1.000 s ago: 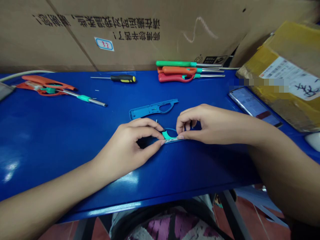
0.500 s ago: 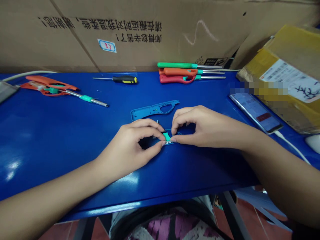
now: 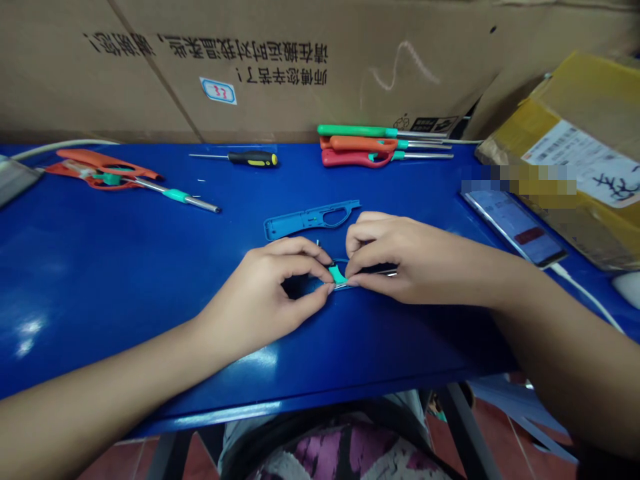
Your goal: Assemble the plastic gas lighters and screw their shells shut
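Near the table's middle, my left hand (image 3: pixel 280 280) is closed, pinching the green trigger (image 3: pixel 337 275) of a stick lighter. Right beside it, the fingertips of my right hand (image 3: pixel 387 257) are pinched on the lighter's metal tube (image 3: pixel 389 273), part of which shows between thumb and fingers. Under both hands lies a blue lighter shell half (image 3: pixel 343 288), mostly hidden. Just beyond the hands rests the other blue shell half (image 3: pixel 290 224), its inner side up. A tiny metal part (image 3: pixel 317 244) sits between that half and my left hand.
An opened orange lighter (image 3: pixel 110 175) lies at left. Farther back are a screwdriver (image 3: pixel 250 159) and several assembled lighters (image 3: pixel 360 143). On the right lie a phone (image 3: pixel 515 223) with its cable and a taped carton (image 3: pixel 560 140). A cardboard wall (image 3: pixel 280 107) bounds the back.
My right hand has shifted slightly and tilted, and the metal tube now shows beneath its fingers. The left hand keeps its pinch. The whole view has moved a little.
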### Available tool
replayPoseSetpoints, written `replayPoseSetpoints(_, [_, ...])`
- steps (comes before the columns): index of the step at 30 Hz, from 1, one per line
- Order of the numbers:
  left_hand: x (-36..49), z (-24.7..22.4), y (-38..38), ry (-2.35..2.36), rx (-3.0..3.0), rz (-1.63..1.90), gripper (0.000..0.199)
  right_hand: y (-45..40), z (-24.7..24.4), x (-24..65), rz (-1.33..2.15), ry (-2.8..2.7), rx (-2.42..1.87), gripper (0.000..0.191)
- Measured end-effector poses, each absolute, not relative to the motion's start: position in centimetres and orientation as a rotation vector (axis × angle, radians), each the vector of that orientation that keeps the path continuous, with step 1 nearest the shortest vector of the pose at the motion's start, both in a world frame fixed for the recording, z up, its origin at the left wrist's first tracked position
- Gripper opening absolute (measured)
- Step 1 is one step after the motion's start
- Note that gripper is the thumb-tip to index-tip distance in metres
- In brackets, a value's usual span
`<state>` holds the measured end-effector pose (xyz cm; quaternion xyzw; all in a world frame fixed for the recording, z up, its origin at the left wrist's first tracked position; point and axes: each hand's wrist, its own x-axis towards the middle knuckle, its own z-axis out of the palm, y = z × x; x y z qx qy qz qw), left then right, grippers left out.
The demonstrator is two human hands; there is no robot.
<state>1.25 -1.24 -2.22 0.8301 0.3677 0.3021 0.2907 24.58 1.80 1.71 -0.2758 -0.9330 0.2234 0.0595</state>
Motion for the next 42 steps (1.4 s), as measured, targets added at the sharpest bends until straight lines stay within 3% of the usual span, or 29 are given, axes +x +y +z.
replayPoseSetpoints(17, [0.47,-1.66,-1.56,0.865,2.612,0.761,0.013,1.19,1.81,24.49,0.675,-2.834,-0.95,0.017])
replayPoseSetpoints(30, [0.72,-1.94,-1.72,0.845,2.617,0.815,0.009,1.11,1.58,24.05,0.666,-2.769,-1.042,0.019])
replayPoseSetpoints(34, [0.84,-1.85,-1.86,0.852,2.601,0.82,0.012,1.23,1.63,24.25,0.67,-2.768,-1.036,0.011])
replayPoseSetpoints(42, [0.77,-1.96,-1.84,0.836,2.58,0.817,0.013,1.79,1.41,23.97,0.978,-2.595,-1.132,0.009])
